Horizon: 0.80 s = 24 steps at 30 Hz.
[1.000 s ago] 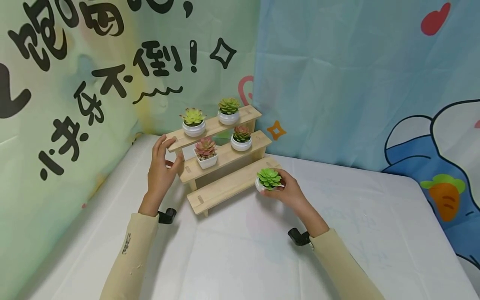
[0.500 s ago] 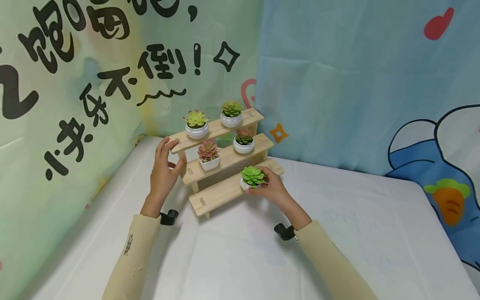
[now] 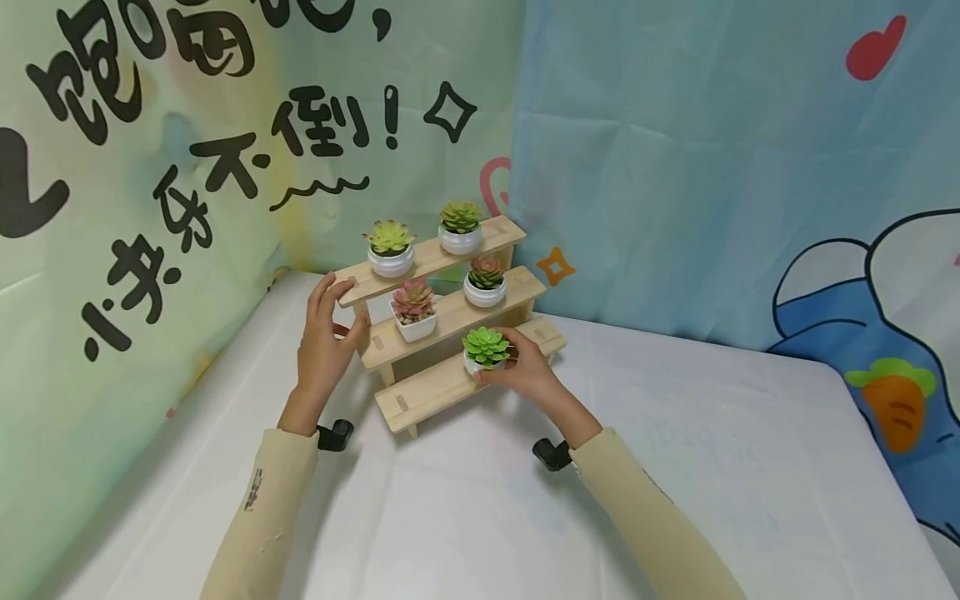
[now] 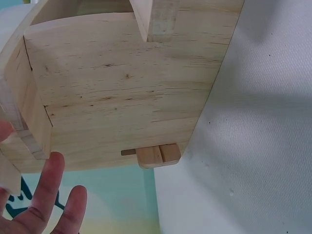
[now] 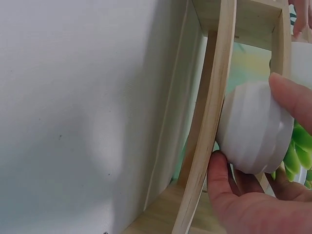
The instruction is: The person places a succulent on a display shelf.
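A three-tier wooden plant stand (image 3: 427, 389) stands on the white cloth in the head view. My left hand (image 3: 324, 346) holds its left end, fingers at the top shelf and thumb by the middle one. In the left wrist view, fingertips (image 4: 55, 165) lie against the wooden end. My right hand (image 3: 531, 372) grips a bright green succulent (image 3: 486, 345) in a round white pot (image 5: 256, 129) at the bottom shelf, right of its middle. Seen from the right wrist, the pot's base sits right at the shelf board, thumb and fingers on either side.
On the top shelf stand a yellow-green succulent (image 3: 389, 248) and a green succulent (image 3: 460, 227). The middle shelf bears a pink succulent (image 3: 414, 309) in a square pot and a reddish-green one (image 3: 485, 281). Printed cloth walls (image 3: 637, 167) meet behind the stand.
My right hand has carried the green succulent leftward from the bottom shelf's right end to farther along that shelf. My left hand keeps its place on the stand.
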Each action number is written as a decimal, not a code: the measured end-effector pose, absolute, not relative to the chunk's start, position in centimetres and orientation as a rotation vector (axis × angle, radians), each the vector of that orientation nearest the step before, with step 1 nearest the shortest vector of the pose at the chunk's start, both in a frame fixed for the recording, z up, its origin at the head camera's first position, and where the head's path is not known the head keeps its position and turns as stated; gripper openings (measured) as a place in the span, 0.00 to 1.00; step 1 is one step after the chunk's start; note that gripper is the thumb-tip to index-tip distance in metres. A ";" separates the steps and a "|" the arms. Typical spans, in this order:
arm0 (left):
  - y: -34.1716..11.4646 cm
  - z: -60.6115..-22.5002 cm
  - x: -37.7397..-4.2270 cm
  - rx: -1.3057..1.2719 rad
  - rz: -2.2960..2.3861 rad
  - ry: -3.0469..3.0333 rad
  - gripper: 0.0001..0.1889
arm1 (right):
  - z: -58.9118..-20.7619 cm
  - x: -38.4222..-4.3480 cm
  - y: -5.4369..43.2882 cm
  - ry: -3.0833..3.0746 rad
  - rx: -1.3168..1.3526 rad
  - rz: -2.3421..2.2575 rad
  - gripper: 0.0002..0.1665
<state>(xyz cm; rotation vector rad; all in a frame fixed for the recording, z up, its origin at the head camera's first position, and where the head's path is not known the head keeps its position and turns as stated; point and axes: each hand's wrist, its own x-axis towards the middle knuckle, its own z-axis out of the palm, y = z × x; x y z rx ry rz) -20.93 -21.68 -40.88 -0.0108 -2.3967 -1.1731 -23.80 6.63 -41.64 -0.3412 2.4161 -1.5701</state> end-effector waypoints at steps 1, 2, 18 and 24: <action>-21.7 -40.9 -20.9 -0.012 -1.171 -2.397 0.25 | -41.7 -23.8 6.6 2.418 -0.344 -1.568 0.43; -21.7 -40.9 -21.0 -0.014 -1.169 -2.397 0.25 | -41.7 -23.8 6.6 2.416 -0.345 -1.568 0.43; -21.7 -40.9 -21.0 -0.037 -1.202 -2.364 0.25 | -41.7 -23.7 6.7 2.394 -0.357 -1.571 0.42; -21.9 -40.4 -21.6 -0.083 -1.219 -2.398 0.28 | -41.9 -23.5 7.7 2.347 -0.342 -1.614 0.50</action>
